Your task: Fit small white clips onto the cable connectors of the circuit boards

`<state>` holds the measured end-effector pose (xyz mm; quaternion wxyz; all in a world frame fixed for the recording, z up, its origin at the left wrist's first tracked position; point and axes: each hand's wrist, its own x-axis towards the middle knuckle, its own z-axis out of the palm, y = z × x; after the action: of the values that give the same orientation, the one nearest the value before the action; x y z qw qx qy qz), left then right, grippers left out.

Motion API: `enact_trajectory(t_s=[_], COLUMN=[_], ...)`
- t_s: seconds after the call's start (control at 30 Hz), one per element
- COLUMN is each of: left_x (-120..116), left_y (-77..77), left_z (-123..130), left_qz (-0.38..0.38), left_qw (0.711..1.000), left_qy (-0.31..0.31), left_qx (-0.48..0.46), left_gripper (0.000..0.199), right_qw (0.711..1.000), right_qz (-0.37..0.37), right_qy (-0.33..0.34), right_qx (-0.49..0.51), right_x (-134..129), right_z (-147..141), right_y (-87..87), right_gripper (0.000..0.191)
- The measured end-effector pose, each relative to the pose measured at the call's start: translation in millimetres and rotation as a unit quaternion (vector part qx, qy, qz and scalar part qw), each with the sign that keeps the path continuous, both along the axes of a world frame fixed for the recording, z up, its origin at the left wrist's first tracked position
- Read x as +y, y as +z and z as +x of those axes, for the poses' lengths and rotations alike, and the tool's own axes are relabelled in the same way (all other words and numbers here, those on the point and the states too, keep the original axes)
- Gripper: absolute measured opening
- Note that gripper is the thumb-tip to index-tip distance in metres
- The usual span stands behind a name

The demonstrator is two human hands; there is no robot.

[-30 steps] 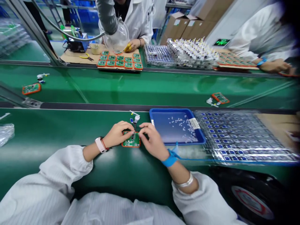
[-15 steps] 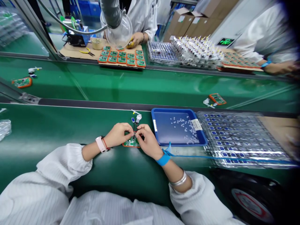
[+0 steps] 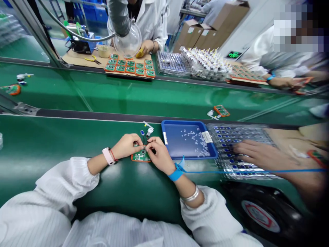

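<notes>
A green circuit board with an orange rim (image 3: 141, 157) lies flat on the green bench in front of me. My left hand (image 3: 127, 146) pinches at its upper edge, thumb and forefinger together. From the other side, my right hand (image 3: 159, 156) pinches close beside the left fingertips. Whatever sits between the fingers is too small to make out. Just beyond the fingertips lie a white plastic part (image 3: 149, 131) and a small blue component (image 3: 142, 132), with dark wires running toward the board.
A blue tray (image 3: 177, 157) with small clear pieces stands right of my hands. A co-worker's hand (image 3: 257, 154) reaches over clear plastic trays (image 3: 223, 164) of blue components. Another board (image 3: 221, 110) lies on the belt. A blue cord (image 3: 205, 171) runs from my right wrist.
The co-worker's hand has come in from the right over the plastic trays. My view has shifted slightly right. Both my hands stay pinched at the board.
</notes>
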<state>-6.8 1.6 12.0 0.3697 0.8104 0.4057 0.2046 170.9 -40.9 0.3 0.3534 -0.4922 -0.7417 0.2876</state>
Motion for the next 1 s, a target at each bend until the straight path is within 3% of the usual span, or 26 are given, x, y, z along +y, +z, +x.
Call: enact_trajectory(t_s=[0.07, 0.13, 0.23, 0.37, 0.83, 1.0], left_x=[-0.4, -0.7, -1.0, -0.8, 1.2, 2.4], left_y=[-5.9, -10.3, -12.8, -13.2, -11.2, -12.6], left_z=[-3.7, -6.4, -8.3, -8.4, -6.9, -6.8], left_qz=[0.034, 0.06, 0.073, 0.074, 0.062, 0.066], left_qw=[0.999, 0.998, 0.996, 0.996, 0.996, 0.996], left_qy=[-0.013, -0.025, -0.029, -0.037, -0.039, -0.035], left_qx=[-0.018, -0.026, -0.032, -0.033, -0.043, -0.05], left_gripper=[0.006, 0.01, 0.011, 0.009, 0.012, 0.01], right_qw=[0.997, 0.987, 0.964, 0.957, 0.966, 0.969], right_qz=[0.058, 0.1, 0.078, 0.028, 0.025, 0.028], right_qy=[-0.04, -0.124, -0.243, -0.256, -0.15, -0.153], right_qx=[-0.01, -0.023, -0.077, -0.133, -0.21, -0.192], right_x=[5.3, 14.2, 26.9, 32.0, 27.5, 24.2], right_z=[19.9, 54.4, 115.3, 161.1, 171.9, 155.1], right_y=[6.1, 6.2, -6.4, -27.5, -31.4, -14.1], right_gripper=[0.014, 0.014, 0.012, 0.014, 0.013, 0.014])
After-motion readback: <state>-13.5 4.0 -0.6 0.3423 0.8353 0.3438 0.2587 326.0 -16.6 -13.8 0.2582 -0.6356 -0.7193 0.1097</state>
